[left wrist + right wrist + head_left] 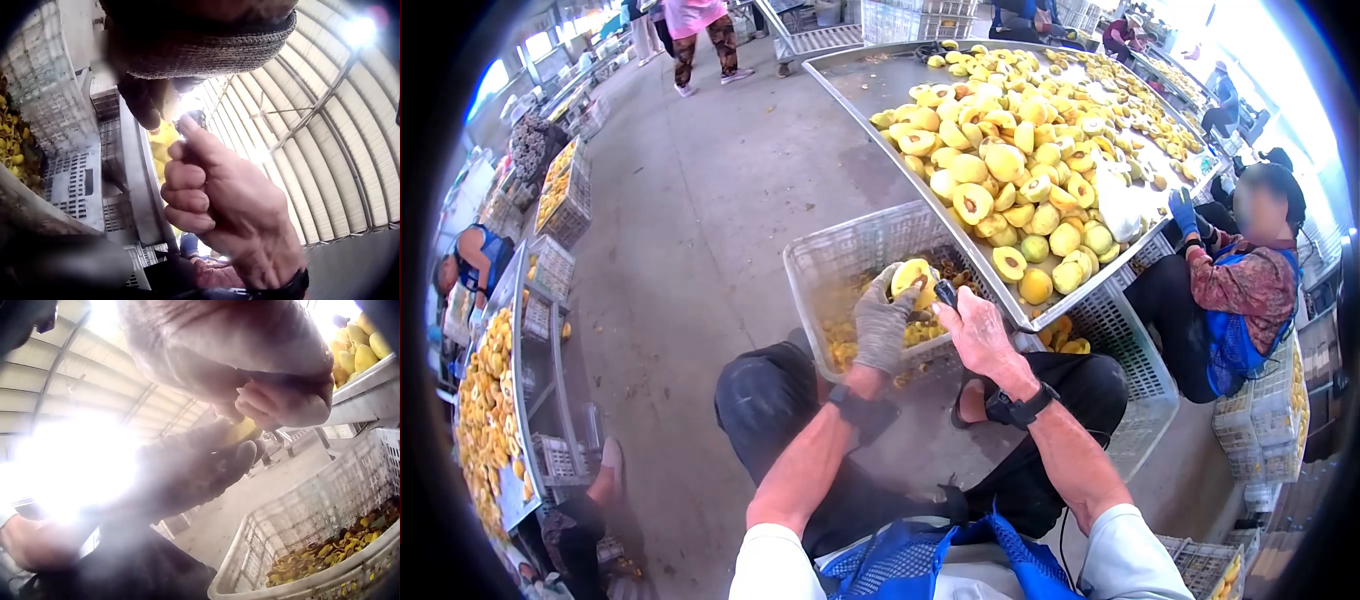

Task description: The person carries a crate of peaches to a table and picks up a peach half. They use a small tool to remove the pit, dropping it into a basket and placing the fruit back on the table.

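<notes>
The gloved left hand (882, 318) holds a yellow halved fruit (913, 280) with a brown centre, above a white crate (800, 285). The bare right hand (980, 335) grips a small black tool (946, 293) whose end is at the fruit's right side. In the left wrist view the right hand (228, 200) has its fingers curled, thumb up against the dark tool. The right wrist view shows the gloved hand (194, 465) below the right hand (231, 356), a strip of yellow fruit (240, 432) between them. The tool's tip cannot be made out.
A metal table (850, 85) heaped with yellow fruit halves (1005, 160) stands at the front right. Dark and yellow scraps (331, 553) lie in the crate. Another crate (1135, 350) is under the table. A seated person (1250, 290) works at the right; more people and fruit tables surround the floor.
</notes>
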`<act>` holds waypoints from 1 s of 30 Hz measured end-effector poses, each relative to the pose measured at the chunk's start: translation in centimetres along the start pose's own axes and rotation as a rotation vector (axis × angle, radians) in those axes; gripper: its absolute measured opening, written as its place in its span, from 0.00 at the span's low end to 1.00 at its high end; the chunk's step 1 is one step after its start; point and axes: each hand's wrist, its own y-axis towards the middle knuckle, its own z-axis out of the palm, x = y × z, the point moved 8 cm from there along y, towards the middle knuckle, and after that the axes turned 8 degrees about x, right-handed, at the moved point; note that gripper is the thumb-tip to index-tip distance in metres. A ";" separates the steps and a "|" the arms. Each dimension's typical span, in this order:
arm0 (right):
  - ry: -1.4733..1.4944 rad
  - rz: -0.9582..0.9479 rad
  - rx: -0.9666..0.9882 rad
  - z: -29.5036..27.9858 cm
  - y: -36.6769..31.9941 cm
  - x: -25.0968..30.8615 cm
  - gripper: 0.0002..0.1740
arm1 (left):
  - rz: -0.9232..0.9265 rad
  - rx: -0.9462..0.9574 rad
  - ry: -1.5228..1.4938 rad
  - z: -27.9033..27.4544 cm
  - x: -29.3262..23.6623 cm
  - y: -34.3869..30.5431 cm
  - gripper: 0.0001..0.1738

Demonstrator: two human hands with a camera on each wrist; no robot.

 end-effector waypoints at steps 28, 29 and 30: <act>0.341 0.044 0.371 3.5 -1.0 -2.2 0.21 | -0.082 0.199 0.246 1.0 -0.4 -0.1 0.27; 0.339 0.039 0.364 3.1 -1.1 -2.4 0.21 | -0.074 0.202 0.249 1.1 -0.5 -0.1 0.27; 0.567 0.235 0.490 3.2 -1.9 -2.2 0.20 | -0.069 0.198 0.291 1.1 -0.5 -0.1 0.27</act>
